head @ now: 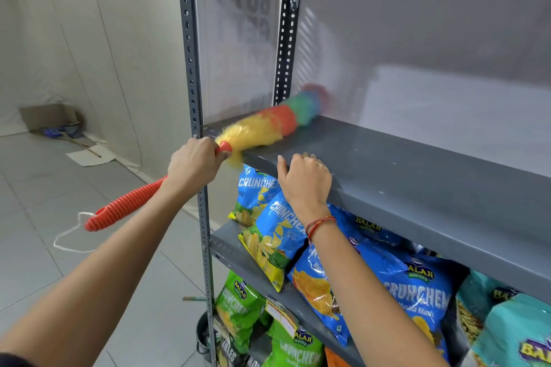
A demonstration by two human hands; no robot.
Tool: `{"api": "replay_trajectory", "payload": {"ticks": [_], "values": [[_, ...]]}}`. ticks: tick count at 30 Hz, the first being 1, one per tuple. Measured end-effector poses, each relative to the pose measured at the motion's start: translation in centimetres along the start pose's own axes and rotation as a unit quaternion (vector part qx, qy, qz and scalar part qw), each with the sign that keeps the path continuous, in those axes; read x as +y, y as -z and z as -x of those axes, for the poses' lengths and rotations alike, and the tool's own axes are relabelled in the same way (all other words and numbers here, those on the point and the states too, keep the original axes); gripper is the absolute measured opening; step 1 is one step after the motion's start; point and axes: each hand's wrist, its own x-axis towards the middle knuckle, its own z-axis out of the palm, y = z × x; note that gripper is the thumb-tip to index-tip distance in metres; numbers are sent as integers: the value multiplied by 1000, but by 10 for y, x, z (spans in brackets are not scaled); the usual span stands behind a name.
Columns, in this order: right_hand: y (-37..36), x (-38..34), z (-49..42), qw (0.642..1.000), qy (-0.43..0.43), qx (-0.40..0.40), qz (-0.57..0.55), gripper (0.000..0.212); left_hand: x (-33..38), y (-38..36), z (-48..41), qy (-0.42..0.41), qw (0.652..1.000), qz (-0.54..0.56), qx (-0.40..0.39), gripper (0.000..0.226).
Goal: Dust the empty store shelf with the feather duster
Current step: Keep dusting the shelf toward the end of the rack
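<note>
The feather duster (268,125) has a yellow, orange, green and blue fluffy head, blurred, lying across the left end of the bare grey shelf (417,164). Its red ribbed handle (119,208) runs down to the left and ends in a white loop. My left hand (193,164) is closed around the handle just below the head. My right hand (305,179) grips the front lip of the same shelf, fingers curled over its edge. A red thread band sits on that wrist.
A perforated grey upright post (190,68) stands just left of the duster. Blue chip bags (411,286) fill the shelf below, green bags (238,304) lower still. A cardboard box (47,116) and paper lie on the tiled floor at far left. A black shelf hangs overhead.
</note>
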Motion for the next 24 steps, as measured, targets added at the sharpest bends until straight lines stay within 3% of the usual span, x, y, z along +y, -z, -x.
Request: {"api": "replay_trajectory", "payload": {"ticks": [6,10,12,15,18,24], "values": [[-3,3,-3,1000,8,-10,6,48,-19,50,3,-1,990,32,-134,40],[-6,5,-3,1000,0,-8,-6,50,-50,87,-6,90,959,104,-246,40],[-6,5,-2,1000,3,-9,-9,52,-60,88,-17,133,953,94,-257,43],[-5,4,0,1000,3,-15,-8,53,-57,64,-27,168,974,-17,-154,48],[-3,3,0,1000,-2,-13,-16,53,-44,27,-26,139,986,-93,-16,38],[1,2,3,1000,-2,-11,-10,50,-28,-2,-20,50,993,-85,57,42]]}}
